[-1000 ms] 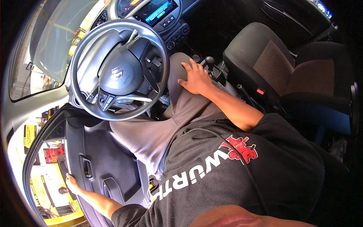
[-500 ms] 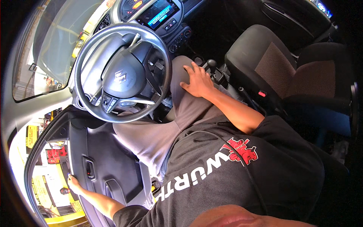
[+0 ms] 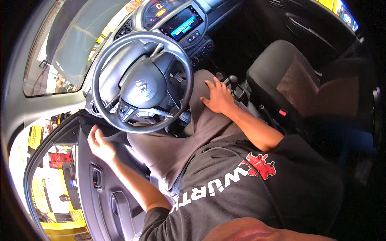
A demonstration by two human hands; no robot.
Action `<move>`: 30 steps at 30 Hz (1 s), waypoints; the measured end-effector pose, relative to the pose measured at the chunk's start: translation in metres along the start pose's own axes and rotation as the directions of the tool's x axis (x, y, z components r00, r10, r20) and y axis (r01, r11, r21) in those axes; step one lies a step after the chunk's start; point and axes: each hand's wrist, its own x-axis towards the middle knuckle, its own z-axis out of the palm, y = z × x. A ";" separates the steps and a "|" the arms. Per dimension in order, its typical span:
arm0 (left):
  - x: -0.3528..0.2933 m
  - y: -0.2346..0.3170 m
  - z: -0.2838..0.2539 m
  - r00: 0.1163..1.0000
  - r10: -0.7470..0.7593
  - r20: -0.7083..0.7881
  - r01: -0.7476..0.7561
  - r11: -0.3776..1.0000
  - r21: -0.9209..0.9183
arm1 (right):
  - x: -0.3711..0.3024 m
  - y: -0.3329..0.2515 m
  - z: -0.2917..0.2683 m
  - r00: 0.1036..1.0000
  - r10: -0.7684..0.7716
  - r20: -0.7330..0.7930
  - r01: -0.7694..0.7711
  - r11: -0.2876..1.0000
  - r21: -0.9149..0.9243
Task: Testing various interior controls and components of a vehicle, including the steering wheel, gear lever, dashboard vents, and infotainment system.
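My left hand [image 3: 101, 146] is raised in the air between the driver's door panel [image 3: 120, 176] and the lower left of the steering wheel [image 3: 144, 88]. Its fingers are stretched out, slightly bent, and hold nothing. Palm down, my right hand [image 3: 219, 96] rests on my right leg [image 3: 201, 110] with the fingers spread. Just beyond its fingertips stands the black gear lever [image 3: 233, 80]. The dark wheel has a spoked hub, and neither hand touches it.
Behind the wheel are a lit instrument cluster [image 3: 158, 13] and a centre screen [image 3: 183, 25]. The handbrake [image 3: 267, 111] and a dark passenger seat [image 3: 295, 76] lie to the right. The door has an inner handle [image 3: 96, 176]; its window shows a workshop with yellow fittings.
My left hand has left the door's window edge and moved up and inward toward the steering wheel. The view has shifted slightly. My right hand stays on my leg.
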 end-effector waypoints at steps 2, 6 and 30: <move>0.001 -0.004 0.046 0.994 0.015 0.110 0.013 0.968 -0.251 | 0.001 -0.005 0.000 1.000 -0.025 -0.008 0.025 1.000 -0.008; -0.003 0.015 0.084 0.971 -0.237 -0.024 0.216 0.918 -0.333 | 0.007 -0.011 0.007 0.999 -0.050 0.009 0.050 0.999 -0.013; 0.065 -0.139 0.107 0.975 -0.152 -0.162 0.166 0.983 0.074 | 0.010 0.000 0.020 0.994 -0.099 -0.040 0.098 0.995 -0.017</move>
